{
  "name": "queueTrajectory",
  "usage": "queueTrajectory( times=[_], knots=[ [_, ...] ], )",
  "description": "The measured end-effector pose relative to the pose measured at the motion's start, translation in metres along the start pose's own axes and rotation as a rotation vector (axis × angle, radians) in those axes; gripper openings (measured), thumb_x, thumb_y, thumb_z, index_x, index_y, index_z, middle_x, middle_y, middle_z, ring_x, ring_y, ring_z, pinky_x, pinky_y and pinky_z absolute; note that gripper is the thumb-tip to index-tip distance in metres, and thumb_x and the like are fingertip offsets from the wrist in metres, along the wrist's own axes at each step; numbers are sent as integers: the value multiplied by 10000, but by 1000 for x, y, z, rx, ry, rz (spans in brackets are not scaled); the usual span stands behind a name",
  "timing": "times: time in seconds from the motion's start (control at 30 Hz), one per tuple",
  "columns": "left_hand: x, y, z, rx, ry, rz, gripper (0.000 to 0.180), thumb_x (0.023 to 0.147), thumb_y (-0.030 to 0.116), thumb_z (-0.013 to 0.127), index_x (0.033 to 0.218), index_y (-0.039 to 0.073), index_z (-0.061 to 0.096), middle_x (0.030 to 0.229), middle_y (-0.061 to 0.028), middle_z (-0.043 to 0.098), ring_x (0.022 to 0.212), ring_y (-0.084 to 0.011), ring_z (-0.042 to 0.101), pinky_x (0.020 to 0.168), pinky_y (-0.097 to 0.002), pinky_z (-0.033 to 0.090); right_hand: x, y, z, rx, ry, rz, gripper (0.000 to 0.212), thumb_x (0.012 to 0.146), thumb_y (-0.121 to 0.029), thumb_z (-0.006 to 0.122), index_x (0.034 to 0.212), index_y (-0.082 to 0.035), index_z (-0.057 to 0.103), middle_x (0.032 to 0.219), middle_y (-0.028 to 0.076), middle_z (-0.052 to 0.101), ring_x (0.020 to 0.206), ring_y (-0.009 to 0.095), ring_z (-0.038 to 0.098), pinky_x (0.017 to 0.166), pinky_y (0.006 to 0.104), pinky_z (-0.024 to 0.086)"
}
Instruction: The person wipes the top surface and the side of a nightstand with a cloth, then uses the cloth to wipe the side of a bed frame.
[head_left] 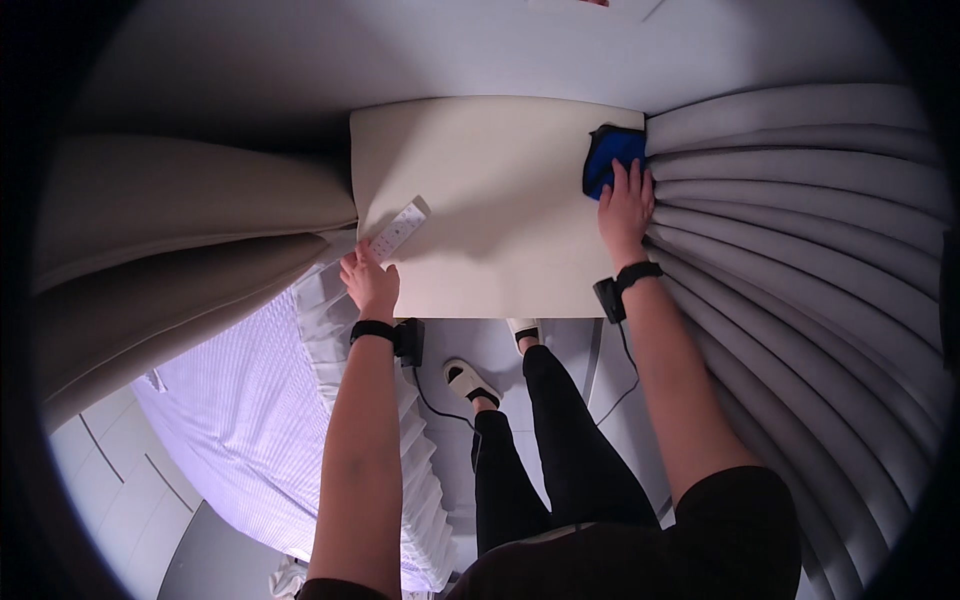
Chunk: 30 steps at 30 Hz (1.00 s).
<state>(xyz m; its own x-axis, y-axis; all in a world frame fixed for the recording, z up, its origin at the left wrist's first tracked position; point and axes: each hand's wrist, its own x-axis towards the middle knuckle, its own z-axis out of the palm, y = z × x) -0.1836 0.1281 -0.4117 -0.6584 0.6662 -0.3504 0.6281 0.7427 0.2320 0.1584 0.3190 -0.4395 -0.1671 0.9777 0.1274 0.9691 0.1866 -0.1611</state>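
A white remote control (401,228) lies slantwise on the cream tabletop (500,150), near its left side. My left hand (371,283) is at the table's near left corner, fingers apart, with the fingertips beside the lower end of the remote; whether they touch it I cannot tell. At the far right corner rests a dark-edged blue cloth (614,152), partly covered by my right hand (627,208). The fingers of that hand are stretched out flat over it, not wrapped round it.
Grey pleated curtains (800,190) hang against the table's right side. Brownish drapery (190,210) borders the left. Below it spreads a bed with a lilac striped cover (240,410) and white ruffle. Black wrist devices with cables are on both my wrists. My slippered feet stand near the table.
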Motion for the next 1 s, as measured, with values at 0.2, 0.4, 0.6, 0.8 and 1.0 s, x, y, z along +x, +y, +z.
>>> queueTrajectory(
  times=[0.2, 0.4, 0.6, 0.8, 1.0],
  knots=[
    [-13, -11, 1, 212, 31, -64, 482, 725, 205, 681, 1123, 41, 464, 1145, -189, 446, 1075, -403, 436, 943, -476, 401, -36, -88, 15, 105, -68, -94, 520, 787, -153, 612, 1297, -159, 510, 1437, 138, 390, 1292, 367, 364, 1007, 519, 330],
    [-26, -56, 9, 171, 149, 141, 369, 731, 170, 635, 971, -45, 454, 1000, -217, 466, 979, -414, 470, 849, -486, 432, -31, -217, 32, 425, -28, -443, 348, 797, -153, 537, 1130, -108, 631, 1353, 178, 477, 1272, 379, 399, 1025, 536, 321],
    [-34, -44, -20, -199, 16, 121, 409, 743, 197, 623, 975, -80, 432, 979, -282, 473, 955, -457, 452, 872, -501, 393, -105, -229, 25, 557, -361, -1083, 190, 802, -173, 557, 956, -136, 662, 1332, 86, 517, 1310, 286, 394, 1108, 490, 267],
    [-11, -45, 2, -138, -197, 21, 457, 776, 243, 616, 1028, -88, 427, 1103, -317, 469, 1042, -480, 452, 912, -497, 409, -53, -158, 18, 398, -422, -1216, 232, 773, -121, 589, 997, -146, 643, 1377, 37, 479, 1351, 264, 344, 1141, 488, 217],
    [-9, -21, 24, -94, -208, -3, 591, 780, 315, 674, 1163, -55, 416, 1167, -272, 477, 1111, -406, 433, 956, -430, 395, 19, -16, -5, 164, -186, -594, 274, 693, -104, 627, 964, -128, 594, 1333, 83, 469, 1292, 306, 370, 1042, 482, 299]
  ],
)
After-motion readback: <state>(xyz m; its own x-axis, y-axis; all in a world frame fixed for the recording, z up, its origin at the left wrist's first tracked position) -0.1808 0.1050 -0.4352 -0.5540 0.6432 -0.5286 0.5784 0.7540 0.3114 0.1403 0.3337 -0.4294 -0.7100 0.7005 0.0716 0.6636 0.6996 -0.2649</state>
